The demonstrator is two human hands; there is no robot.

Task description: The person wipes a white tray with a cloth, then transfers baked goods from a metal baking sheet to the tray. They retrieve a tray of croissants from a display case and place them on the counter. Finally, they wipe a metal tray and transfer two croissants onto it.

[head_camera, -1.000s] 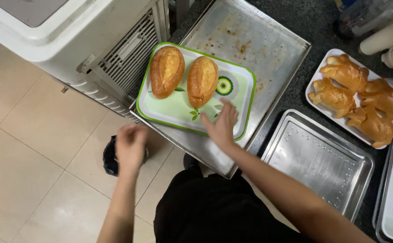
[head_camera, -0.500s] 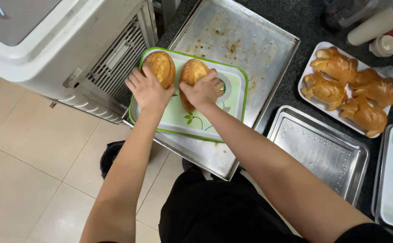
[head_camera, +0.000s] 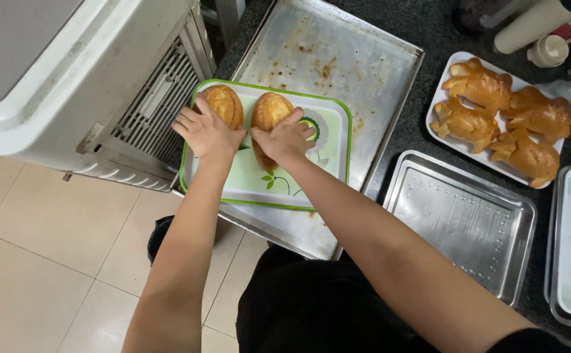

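I see both hands down on a green-rimmed tray that sits on a large stained baking sheet. My left hand is curled over the near end of the left bread loaf; the loaf pokes out at the hand's 12 o'clock, toward the tray's far left corner. The fingers are bent and spread on the crust, so it is gripping that loaf. My right hand covers the lower part of the right bread loaf, which shows at its 11 o'clock, with a little crust also visible at 7 o'clock beneath the palm. This hand is closed around the loaf too, its thumb lying toward 2 o'clock. The two loaves lie side by side, just apart.

At 3 o'clock from the hands, well apart, a white plate holds several shaped golden pastries. An empty-looking steel pan lies at 4 o'clock. A white appliance stands at 9 o'clock.
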